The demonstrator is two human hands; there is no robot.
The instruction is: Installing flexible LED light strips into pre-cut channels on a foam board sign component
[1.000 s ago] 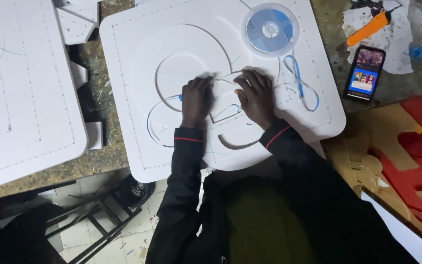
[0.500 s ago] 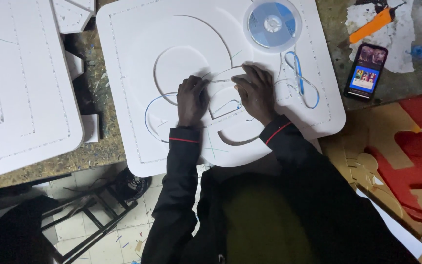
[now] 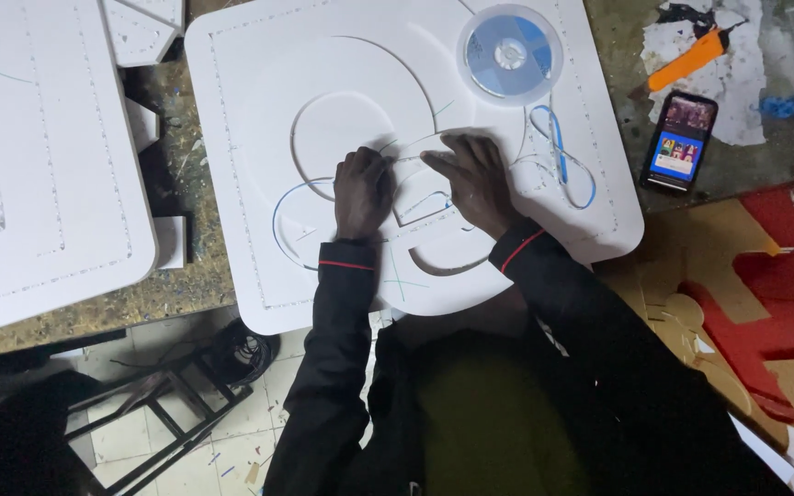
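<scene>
L hand (image 3: 363, 191) fisted, R hand (image 3: 473, 179) flat, foam board (image 3: 250, 138)

board (image 3: 259, 110) on table (image 3: 186, 285), centre | left hand (image 3: 362, 191) and right hand (image 3: 472, 179) side by side on board | disc (image 3: 509, 53) on board, behind right hand | phone (image 3: 680, 140) on table, right of board | second board (image 3: 39, 156) left | cutter (image 3: 691, 58) behind phone

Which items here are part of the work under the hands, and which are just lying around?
In use:
left hand and right hand, pressing on the white foam board
blue strip laid in the board's curved grooves
clear reel of strip

Lying about:
smartphone
orange utility knife
second white board
red and brown cut-outs
</scene>
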